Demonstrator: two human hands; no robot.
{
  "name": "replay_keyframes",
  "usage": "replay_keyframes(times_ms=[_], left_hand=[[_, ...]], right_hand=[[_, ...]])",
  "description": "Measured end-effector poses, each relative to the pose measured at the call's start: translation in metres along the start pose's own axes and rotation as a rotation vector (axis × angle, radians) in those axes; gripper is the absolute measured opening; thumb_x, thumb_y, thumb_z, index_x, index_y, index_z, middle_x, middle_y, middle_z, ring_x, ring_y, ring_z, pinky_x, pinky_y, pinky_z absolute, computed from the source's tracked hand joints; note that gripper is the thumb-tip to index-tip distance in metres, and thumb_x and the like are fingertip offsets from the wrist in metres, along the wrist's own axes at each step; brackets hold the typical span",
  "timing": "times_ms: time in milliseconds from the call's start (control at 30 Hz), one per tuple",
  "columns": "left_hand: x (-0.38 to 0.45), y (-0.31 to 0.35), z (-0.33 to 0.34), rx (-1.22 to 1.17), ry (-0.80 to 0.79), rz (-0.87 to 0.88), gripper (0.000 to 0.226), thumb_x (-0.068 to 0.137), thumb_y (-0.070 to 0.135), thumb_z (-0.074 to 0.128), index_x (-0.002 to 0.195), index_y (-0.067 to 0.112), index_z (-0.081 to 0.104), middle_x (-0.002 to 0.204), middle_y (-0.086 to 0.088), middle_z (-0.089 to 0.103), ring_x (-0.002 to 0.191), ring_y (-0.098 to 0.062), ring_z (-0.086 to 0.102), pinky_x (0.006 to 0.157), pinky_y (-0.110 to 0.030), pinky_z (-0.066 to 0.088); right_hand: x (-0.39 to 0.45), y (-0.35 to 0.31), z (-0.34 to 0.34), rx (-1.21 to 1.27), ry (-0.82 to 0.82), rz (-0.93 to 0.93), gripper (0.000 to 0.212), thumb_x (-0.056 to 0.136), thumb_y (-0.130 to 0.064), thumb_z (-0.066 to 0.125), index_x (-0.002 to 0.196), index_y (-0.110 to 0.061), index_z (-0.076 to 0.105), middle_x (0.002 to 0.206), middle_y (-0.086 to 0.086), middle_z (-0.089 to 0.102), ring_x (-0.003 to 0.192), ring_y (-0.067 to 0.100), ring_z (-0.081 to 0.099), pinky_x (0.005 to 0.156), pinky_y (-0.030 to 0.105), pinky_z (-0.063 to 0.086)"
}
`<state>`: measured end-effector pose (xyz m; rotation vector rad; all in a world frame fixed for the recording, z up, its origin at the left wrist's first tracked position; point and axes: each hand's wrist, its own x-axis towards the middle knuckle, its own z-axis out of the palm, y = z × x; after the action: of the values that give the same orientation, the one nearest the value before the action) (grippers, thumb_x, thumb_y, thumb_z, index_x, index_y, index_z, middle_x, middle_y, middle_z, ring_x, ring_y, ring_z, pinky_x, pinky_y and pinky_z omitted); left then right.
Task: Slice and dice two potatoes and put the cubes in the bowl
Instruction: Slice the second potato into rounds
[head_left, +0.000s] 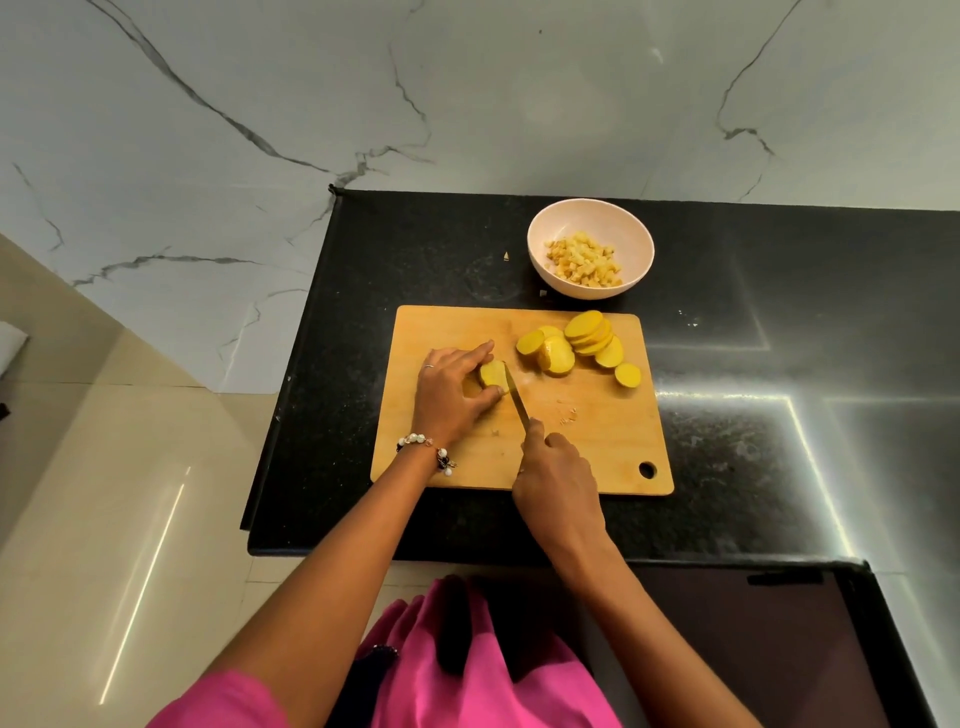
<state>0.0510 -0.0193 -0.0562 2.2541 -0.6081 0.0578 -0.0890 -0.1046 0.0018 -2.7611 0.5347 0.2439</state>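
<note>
A: Head view: what is seen on the counter (727, 364)?

B: A wooden board (571, 441) is laid on the black counter, with a round hole near its front right corner. Just behind the board, a pale bowl (590, 255) is set, and potato cubes (582, 258) are heaped inside it.

A: Where is the potato being cut?

B: A potato piece (491, 375) is kept on the left half of the board. It is held by the left hand (452, 397), with fingers curled over its top and the thumb pressed against its near side. Its cut yellow face is turned to the right.

A: And the knife?

B: The knife (517, 400) is gripped by the right hand (556, 478), with the fingers wrapped round the handle, which is hidden by the hand. The blade is laid against the cut face of the piece, its tip pointed away from the person.

A: What of the slices already cut?

B: A group of round slices (576, 345) is gathered on the back right part of the board, several overlapped and leaned on each other. One small slice is laid flat, apart from the rest, near the right edge. A few crumbs are scattered on the board to the right of the blade.

A: Anything else?

B: A beaded bracelet (428, 448) is worn on the left wrist, and a ring on a left finger. Pink clothing (467, 691) is seen at the bottom. A small potato scrap (506, 255) is left on the counter, left of the bowl. A marbled wall (467, 93) is seen behind the counter.
</note>
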Motion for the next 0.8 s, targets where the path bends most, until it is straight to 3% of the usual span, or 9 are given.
replay_keyframes(times_ms=[433,567,667,800], left_hand=[[0.0,0.002,-0.002,-0.025,0.012,-0.01,0.055,0.072,0.024,0.076,0.125,0.019,0.061,0.109,0.003,0.068,0.104,-0.018,0.051,0.091,-0.029,0.039],[-0.001,0.004,-0.002,-0.048,0.029,-0.019,0.054,0.072,0.021,0.077,0.123,0.017,0.061,0.106,0.001,0.069,0.102,-0.017,0.051,0.096,-0.035,0.041],[-0.001,0.005,-0.003,-0.038,0.018,-0.019,0.055,0.073,0.024,0.077,0.125,0.017,0.06,0.108,0.001,0.068,0.104,-0.017,0.051,0.092,-0.031,0.041],[-0.002,0.003,-0.004,-0.037,-0.015,-0.043,0.058,0.074,0.027,0.077,0.128,0.019,0.058,0.113,0.001,0.066,0.108,-0.017,0.049,0.093,-0.028,0.039]], right_hand=[[0.034,-0.013,-0.006,0.006,0.044,-0.042,0.049,0.095,-0.006,0.032,0.144,-0.002,0.027,0.117,0.021,0.054,0.101,0.039,0.056,0.078,0.041,0.044],[0.02,-0.019,-0.003,-0.041,0.048,-0.064,0.05,0.097,-0.003,0.026,0.146,0.001,0.02,0.118,0.019,0.052,0.099,0.036,0.059,0.077,0.038,0.046],[-0.002,-0.014,-0.003,-0.067,-0.024,-0.07,0.053,0.096,-0.001,0.027,0.147,0.002,0.016,0.121,0.02,0.05,0.1,0.037,0.058,0.076,0.039,0.045],[-0.009,-0.008,-0.019,0.002,-0.081,-0.006,0.046,0.094,-0.003,0.034,0.139,-0.001,0.032,0.114,0.019,0.053,0.1,0.038,0.056,0.075,0.041,0.044]])
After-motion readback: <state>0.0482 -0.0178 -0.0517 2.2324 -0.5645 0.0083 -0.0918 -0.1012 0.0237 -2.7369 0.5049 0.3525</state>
